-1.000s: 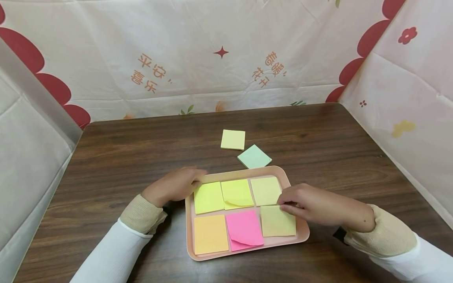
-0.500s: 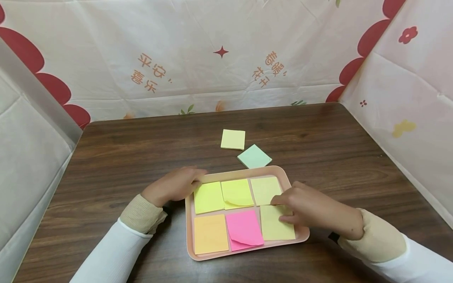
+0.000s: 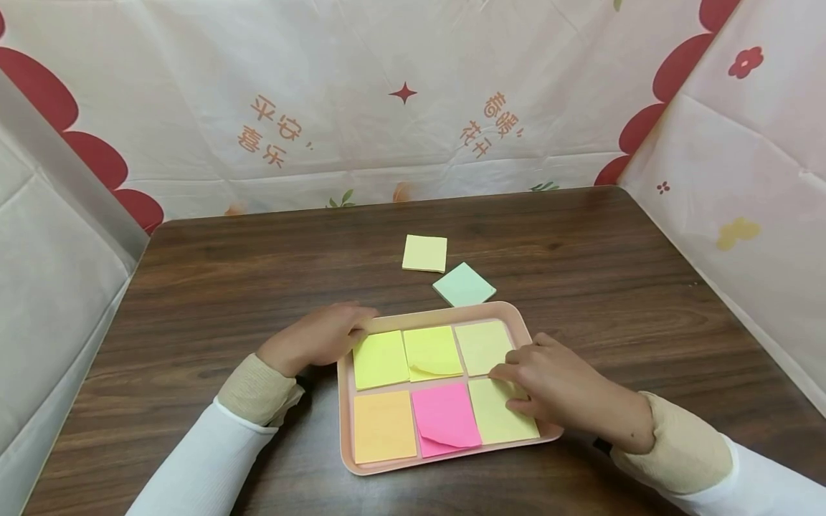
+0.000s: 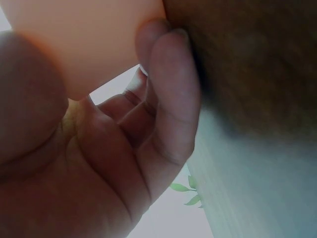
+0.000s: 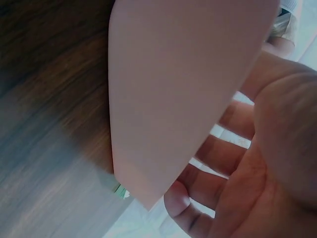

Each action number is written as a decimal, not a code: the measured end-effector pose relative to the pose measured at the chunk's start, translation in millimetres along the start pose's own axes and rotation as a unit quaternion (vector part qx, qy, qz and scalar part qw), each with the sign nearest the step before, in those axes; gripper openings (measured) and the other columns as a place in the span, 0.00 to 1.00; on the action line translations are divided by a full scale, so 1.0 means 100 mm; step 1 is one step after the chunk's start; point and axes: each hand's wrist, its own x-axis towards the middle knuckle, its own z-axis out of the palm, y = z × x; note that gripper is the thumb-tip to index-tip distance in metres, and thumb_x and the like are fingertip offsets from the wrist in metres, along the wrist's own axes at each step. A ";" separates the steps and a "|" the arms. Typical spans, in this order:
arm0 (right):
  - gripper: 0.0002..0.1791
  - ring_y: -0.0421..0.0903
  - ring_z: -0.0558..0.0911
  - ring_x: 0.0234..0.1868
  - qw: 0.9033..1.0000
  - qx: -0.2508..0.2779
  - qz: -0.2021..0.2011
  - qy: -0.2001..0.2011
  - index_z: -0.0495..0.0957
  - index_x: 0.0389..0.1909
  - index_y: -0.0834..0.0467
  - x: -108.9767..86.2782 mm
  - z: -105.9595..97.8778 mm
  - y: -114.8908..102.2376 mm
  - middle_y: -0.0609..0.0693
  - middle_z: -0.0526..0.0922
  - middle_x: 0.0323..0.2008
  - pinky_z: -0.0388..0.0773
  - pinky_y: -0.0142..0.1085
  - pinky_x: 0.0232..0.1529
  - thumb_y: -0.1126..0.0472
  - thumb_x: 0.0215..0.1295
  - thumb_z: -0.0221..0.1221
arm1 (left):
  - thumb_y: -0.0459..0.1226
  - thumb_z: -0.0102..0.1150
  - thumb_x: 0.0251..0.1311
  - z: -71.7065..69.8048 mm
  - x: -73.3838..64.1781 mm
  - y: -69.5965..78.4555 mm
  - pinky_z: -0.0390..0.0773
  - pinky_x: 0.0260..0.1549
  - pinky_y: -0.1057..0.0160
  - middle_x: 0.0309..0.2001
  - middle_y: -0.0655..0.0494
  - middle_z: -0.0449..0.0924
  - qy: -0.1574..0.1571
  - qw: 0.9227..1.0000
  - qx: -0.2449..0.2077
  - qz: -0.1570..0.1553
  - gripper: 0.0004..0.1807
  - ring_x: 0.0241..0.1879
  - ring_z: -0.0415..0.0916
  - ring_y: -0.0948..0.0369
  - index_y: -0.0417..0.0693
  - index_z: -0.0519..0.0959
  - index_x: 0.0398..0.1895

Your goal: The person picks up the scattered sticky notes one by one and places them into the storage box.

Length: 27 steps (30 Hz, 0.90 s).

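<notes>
A pink tray [image 3: 346, 430] lies on the table with two rows of sticky-note pads in it. My left hand [image 3: 323, 335] holds the tray's far left corner, thumb at the rim and curled fingers along the outer wall in the left wrist view. My right hand [image 3: 561, 387] reaches over the tray's right side, fingertips on the far edge of a pale yellow sticky-note pad [image 3: 506, 424] and thumb near its right side. Beside that pad are a pink pad [image 3: 445, 412] and an orange pad [image 3: 385, 428]. Behind sit two bright yellow pads [image 3: 381, 362] and another pale yellow pad [image 3: 479, 342].
Past the tray's far rim, a mint-green pad [image 3: 464, 284] lies turned cornerwise, close to the rim. A pale yellow pad [image 3: 424, 254] lies farther back on the wooden table [image 3: 226, 287]. Patterned white cloth [image 3: 361, 64] hangs behind the table and at its sides.
My right hand has shifted left and toward me, its thumb and forefinger now farther apart. The near right pale yellow pad has slid left and turned slightly. My left hand stays in place.
</notes>
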 end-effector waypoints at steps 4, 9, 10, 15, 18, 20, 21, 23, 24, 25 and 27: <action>0.16 0.34 0.60 0.22 1.000 -0.005 0.002 0.007 0.81 0.31 0.47 0.00 0.00 -0.02 0.36 0.64 0.20 0.60 0.35 0.33 0.49 0.44 0.76 | 0.27 0.48 0.68 0.00 0.00 0.00 0.73 0.38 0.63 0.26 0.62 0.68 0.000 1.000 0.000 0.000 0.13 0.34 0.70 0.63 0.54 0.75 0.31; 0.16 0.34 0.60 0.22 1.000 -0.003 -0.003 0.007 0.80 0.31 0.46 0.01 -0.03 -0.02 0.36 0.62 0.19 0.61 0.35 0.33 0.50 0.44 0.76 | 0.26 0.47 0.69 0.01 0.00 -0.01 0.73 0.38 0.63 0.27 0.61 0.68 0.001 1.000 0.000 0.004 0.14 0.34 0.70 0.63 0.54 0.75 0.31; 0.16 0.34 0.60 0.23 1.000 0.002 -0.004 0.006 0.80 0.32 0.46 0.02 -0.03 -0.01 0.35 0.63 0.19 0.62 0.35 0.33 0.51 0.44 0.76 | 0.26 0.48 0.69 0.00 0.00 -0.01 0.73 0.38 0.63 0.27 0.61 0.68 0.001 1.000 0.000 0.004 0.13 0.34 0.70 0.63 0.54 0.75 0.31; 0.16 0.35 0.68 0.25 1.000 0.021 0.000 0.015 0.83 0.36 0.47 0.07 -0.11 0.00 0.37 0.72 0.23 0.70 0.36 0.30 0.55 0.46 0.76 | 0.27 0.48 0.68 0.00 0.00 -0.01 0.73 0.38 0.64 0.26 0.61 0.67 0.004 1.000 0.004 0.005 0.13 0.33 0.69 0.63 0.54 0.74 0.30; 0.15 0.38 0.74 0.29 0.999 0.019 0.010 0.032 0.84 0.38 0.49 0.12 -0.17 0.02 0.40 0.78 0.29 0.76 0.36 0.30 0.56 0.49 0.75 | 0.27 0.49 0.69 0.00 -0.01 -0.01 0.73 0.38 0.64 0.27 0.62 0.67 0.005 1.000 0.006 0.006 0.13 0.33 0.69 0.63 0.54 0.74 0.29; 0.15 0.40 0.78 0.33 0.999 0.013 0.015 0.045 0.85 0.40 0.51 0.18 -0.20 0.05 0.43 0.81 0.33 0.79 0.39 0.34 0.55 0.51 0.75 | 0.27 0.49 0.69 0.00 -0.01 0.00 0.73 0.38 0.63 0.27 0.62 0.67 0.005 1.000 0.007 0.005 0.13 0.33 0.69 0.63 0.53 0.74 0.30; 0.15 0.42 0.80 0.35 0.998 0.010 0.019 0.051 0.85 0.41 0.52 0.21 -0.21 0.06 0.44 0.82 0.35 0.81 0.40 0.36 0.55 0.52 0.74 | 0.27 0.49 0.69 0.00 -0.01 0.00 0.73 0.38 0.64 0.26 0.62 0.67 0.005 1.000 0.007 0.005 0.13 0.33 0.69 0.63 0.53 0.74 0.30; 0.15 0.45 0.82 0.39 0.998 0.006 0.027 0.061 0.85 0.42 0.53 0.27 -0.23 0.10 0.47 0.84 0.38 0.82 0.43 0.40 0.54 0.54 0.73 | 0.27 0.49 0.69 0.00 -0.01 0.01 0.73 0.38 0.64 0.26 0.62 0.67 0.006 1.000 0.010 0.004 0.13 0.32 0.69 0.63 0.53 0.74 0.29; 0.15 0.46 0.82 0.41 0.997 0.007 0.028 0.067 0.85 0.43 0.54 0.30 -0.24 0.13 0.48 0.84 0.39 0.81 0.44 0.42 0.55 0.56 0.72 | 0.27 0.49 0.68 0.00 -0.01 0.01 0.72 0.37 0.64 0.26 0.62 0.66 0.006 1.000 0.011 0.005 0.13 0.32 0.68 0.63 0.53 0.73 0.29; 0.14 0.47 0.82 0.42 0.997 0.010 0.028 0.072 0.85 0.43 0.55 0.34 -0.24 0.15 0.49 0.84 0.40 0.81 0.45 0.43 0.56 0.57 0.71 | 0.27 0.49 0.68 0.00 -0.01 0.01 0.72 0.37 0.64 0.26 0.62 0.66 0.006 1.000 0.012 0.005 0.13 0.32 0.68 0.63 0.52 0.73 0.28; 0.12 0.49 0.82 0.42 0.996 0.019 0.032 0.076 0.85 0.43 0.56 0.40 -0.23 0.21 0.51 0.84 0.40 0.81 0.46 0.43 0.56 0.60 0.69 | 0.27 0.49 0.68 0.00 -0.01 0.01 0.72 0.36 0.64 0.25 0.62 0.65 0.006 1.000 0.015 0.006 0.13 0.31 0.67 0.63 0.52 0.72 0.27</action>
